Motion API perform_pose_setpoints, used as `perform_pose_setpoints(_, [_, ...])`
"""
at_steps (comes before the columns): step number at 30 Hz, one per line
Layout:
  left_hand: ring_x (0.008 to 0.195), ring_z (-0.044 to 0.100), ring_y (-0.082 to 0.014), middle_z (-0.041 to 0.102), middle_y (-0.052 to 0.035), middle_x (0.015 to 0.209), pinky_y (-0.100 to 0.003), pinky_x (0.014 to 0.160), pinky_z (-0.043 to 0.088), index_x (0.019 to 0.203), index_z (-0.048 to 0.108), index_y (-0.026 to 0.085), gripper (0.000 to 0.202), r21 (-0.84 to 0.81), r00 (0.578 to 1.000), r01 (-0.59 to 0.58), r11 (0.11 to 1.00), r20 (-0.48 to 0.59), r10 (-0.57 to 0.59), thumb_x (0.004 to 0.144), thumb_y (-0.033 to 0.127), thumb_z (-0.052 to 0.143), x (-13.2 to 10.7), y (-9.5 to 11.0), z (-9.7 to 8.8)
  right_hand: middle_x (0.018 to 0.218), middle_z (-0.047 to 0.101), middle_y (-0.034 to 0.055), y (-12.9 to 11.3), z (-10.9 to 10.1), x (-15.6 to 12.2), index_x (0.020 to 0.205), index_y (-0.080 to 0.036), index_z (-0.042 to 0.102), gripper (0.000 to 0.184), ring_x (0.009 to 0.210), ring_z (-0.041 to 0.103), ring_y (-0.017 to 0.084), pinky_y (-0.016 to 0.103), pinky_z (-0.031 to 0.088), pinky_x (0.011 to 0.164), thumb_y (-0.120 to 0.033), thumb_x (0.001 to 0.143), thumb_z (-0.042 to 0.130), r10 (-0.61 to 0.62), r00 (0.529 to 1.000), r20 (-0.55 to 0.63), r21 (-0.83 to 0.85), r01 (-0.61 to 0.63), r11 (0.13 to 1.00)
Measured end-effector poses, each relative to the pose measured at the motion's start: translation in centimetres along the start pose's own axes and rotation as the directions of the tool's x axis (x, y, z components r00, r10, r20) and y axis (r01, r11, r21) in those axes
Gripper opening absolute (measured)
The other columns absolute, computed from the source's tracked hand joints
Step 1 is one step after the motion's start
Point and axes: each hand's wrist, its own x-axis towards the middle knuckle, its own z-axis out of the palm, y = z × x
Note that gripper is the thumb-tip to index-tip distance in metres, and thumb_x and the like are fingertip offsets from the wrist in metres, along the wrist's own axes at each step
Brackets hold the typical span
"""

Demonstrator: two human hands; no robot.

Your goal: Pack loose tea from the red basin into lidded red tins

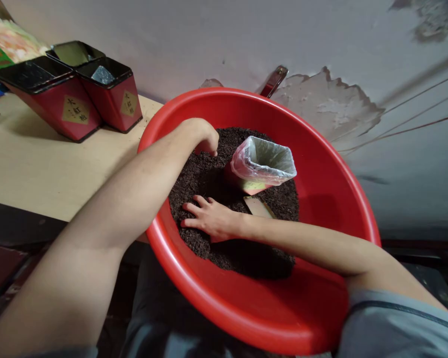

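Note:
Dark loose tea leaves (pixel 197 184) lie heaped in a big red plastic basin (pixel 321 204). My left hand (pixel 208 138) reaches over the basin's left rim, bent down at the wrist above the far side of the leaves. Its fingers are curled; what they hold, if anything, is hidden. My right hand (pixel 213 220) rests palm down on the nearer leaves, fingers spread. Between the hands and to their right, a red tin (pixel 242 181) stands tilted in the leaves, a clear plastic bag (pixel 242 159) folded over its mouth. A flat pale piece (pixel 259 207) lies beside the tin, partly behind my right wrist.
On the light wooden table (pixel 30 174) at left stand three tins: a large red tin (pixel 70 109), a smaller red tin (pixel 123 102) and a tin behind them (pixel 74 52). A peeling wall (pixel 321 97) is close behind the basin. Thin cords (pixel 406 129) hang at right.

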Motion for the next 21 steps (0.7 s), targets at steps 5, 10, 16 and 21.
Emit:
perform_pose_setpoints(5, [0.113,0.062,-0.0358,0.071,-0.0111,0.121,-0.040,0.090,0.053,0.150,0.052,0.026,0.067,-0.033,1.000,-0.011,0.999,-0.011,0.011,0.089,0.052,0.061,0.1,-0.1,0.0,0.154,0.033,0.0177,0.4,0.2,0.2,0.148,-0.032,0.042,0.086,0.124,0.047,0.043,0.058,0.053,0.088,-0.037,0.072,0.081,0.015,0.999,0.036,0.006,-0.015,1.000])
perform_pose_setpoints(10, [0.108,0.064,-0.0356,0.073,-0.0129,0.114,-0.042,0.089,0.054,0.151,0.051,0.022,0.067,-0.007,1.000,-0.008,1.000,0.002,0.008,0.089,0.049,0.060,0.3,-0.2,-0.2,0.152,0.035,0.0171,0.4,0.6,-0.1,0.147,-0.032,0.044,0.080,0.120,0.050,0.042,0.046,0.058,0.075,-0.030,0.074,0.075,0.021,0.999,0.047,0.042,-0.023,0.999])
perform_pose_setpoints(16, [0.109,0.065,-0.0336,0.071,-0.0142,0.124,-0.039,0.088,0.055,0.152,0.050,0.023,0.065,-0.025,1.000,0.021,0.999,0.001,-0.021,0.091,0.044,0.059,0.2,-0.1,-0.1,0.145,0.046,0.0133,0.4,1.2,-0.5,0.141,-0.031,0.053,0.060,0.114,0.053,0.034,0.042,0.056,0.077,-0.025,0.082,0.062,-0.004,1.000,-0.022,0.062,0.005,0.998])
perform_pose_setpoints(21, [0.108,0.066,-0.0344,0.071,-0.0147,0.127,-0.041,0.087,0.056,0.153,0.047,0.027,0.068,-0.035,1.000,0.010,0.999,0.016,-0.009,0.090,0.046,0.059,0.3,-0.5,0.0,0.145,0.049,0.0112,0.2,0.0,-1.5,0.137,-0.032,0.058,0.056,0.112,0.056,0.032,0.040,0.054,0.078,-0.030,0.082,0.065,-0.019,1.000,-0.024,0.083,0.021,0.996])
